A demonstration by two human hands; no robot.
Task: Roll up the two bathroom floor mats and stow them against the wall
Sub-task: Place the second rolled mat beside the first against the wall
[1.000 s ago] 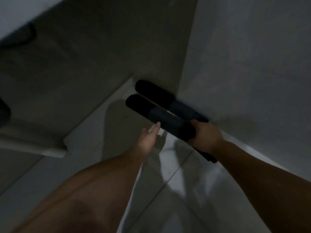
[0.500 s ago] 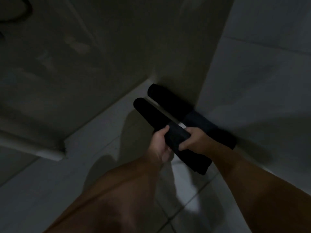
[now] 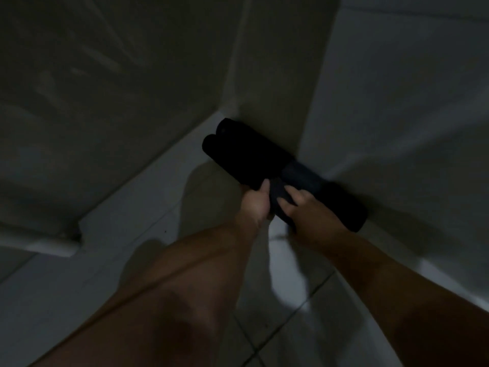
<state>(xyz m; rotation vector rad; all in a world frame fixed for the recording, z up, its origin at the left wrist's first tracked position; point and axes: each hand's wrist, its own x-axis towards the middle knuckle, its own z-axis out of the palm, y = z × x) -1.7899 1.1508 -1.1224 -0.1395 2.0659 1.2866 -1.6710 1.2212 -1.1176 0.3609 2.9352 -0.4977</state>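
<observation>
Two dark rolled mats lie side by side on the floor at the foot of the wall, in dim light. The far rolled mat (image 3: 267,144) rests against the wall. The near rolled mat (image 3: 230,160) touches it along its length. My left hand (image 3: 255,205) grips the near roll from the left side, thumb up on it. My right hand (image 3: 304,207) lies over the near roll's right part, fingers spread on top. The near roll's right end is hidden behind my right hand.
A white tiled floor (image 3: 148,207) runs left of the rolls. A pale wall (image 3: 397,115) rises on the right, and a darker wall panel (image 3: 105,102) on the left ends in a low ledge (image 3: 71,234).
The near roll has moved toward the wall and now touches the far roll; a floor gap showed between them before. My left hand went from open beside the roll to gripping it.
</observation>
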